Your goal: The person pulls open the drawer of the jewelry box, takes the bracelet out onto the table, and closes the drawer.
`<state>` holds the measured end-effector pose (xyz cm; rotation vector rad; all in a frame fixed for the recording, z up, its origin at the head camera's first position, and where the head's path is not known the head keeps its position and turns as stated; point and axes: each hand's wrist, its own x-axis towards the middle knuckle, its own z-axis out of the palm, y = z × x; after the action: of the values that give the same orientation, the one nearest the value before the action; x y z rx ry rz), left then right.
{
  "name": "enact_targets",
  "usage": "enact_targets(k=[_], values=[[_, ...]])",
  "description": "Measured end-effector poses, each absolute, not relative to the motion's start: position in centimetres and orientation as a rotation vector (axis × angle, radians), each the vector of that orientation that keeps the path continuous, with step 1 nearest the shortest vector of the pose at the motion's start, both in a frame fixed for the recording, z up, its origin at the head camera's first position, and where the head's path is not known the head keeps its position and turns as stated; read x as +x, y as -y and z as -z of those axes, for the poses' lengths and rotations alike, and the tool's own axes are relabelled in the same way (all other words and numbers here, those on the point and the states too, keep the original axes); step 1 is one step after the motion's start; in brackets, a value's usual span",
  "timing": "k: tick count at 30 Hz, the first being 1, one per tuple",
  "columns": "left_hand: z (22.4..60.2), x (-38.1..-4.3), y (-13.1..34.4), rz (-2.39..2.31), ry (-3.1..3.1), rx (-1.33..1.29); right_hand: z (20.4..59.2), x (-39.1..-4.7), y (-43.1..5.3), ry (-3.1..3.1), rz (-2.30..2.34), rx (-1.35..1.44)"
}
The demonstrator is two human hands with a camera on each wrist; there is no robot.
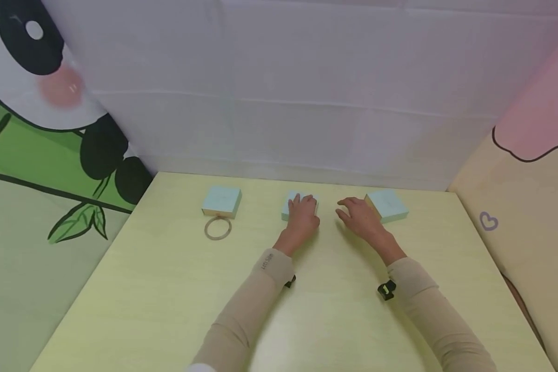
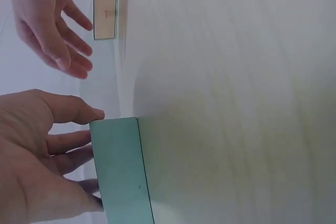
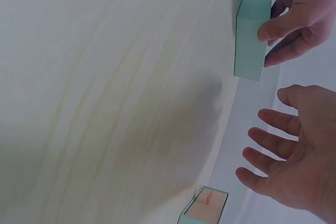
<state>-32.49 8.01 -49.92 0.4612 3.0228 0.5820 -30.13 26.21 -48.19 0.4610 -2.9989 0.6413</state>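
Observation:
My left hand grips the middle light-blue box. In the left wrist view, its thumb touches a corner of that box and the other fingers bend over the upper side. My right hand hovers just left of the right-hand light-blue box, its fingers loosely spread with nothing in them. That box shows a tan end with a small reddish mark, seen in the right wrist view on the box end. The middle box's top is mostly hidden under my left hand.
A third light-blue box with a tan front lies at the left of the table. A thin beige ring lies flat just in front of it. Behind the table's far edge hangs a pale sheet; painted panels stand at both sides.

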Motion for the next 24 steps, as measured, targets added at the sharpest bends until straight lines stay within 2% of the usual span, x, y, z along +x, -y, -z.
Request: enact_targets(k=[9,18,24], values=[[49.8,-33.9,-6.4,-0.816,-2.928,0.514,48.2,-31.4,-26.7,3.007,-0.654,0.495],[50.0,-32.5,-4.0,-0.981,-2.895,0.634,49.2,-29.6,-26.0,3.031,-0.699,0.419],[49.8,-32.9,-3.9,-0.987,-2.896,0.669,49.1,-29.5,-26.1,3.009,-0.715,0.441]])
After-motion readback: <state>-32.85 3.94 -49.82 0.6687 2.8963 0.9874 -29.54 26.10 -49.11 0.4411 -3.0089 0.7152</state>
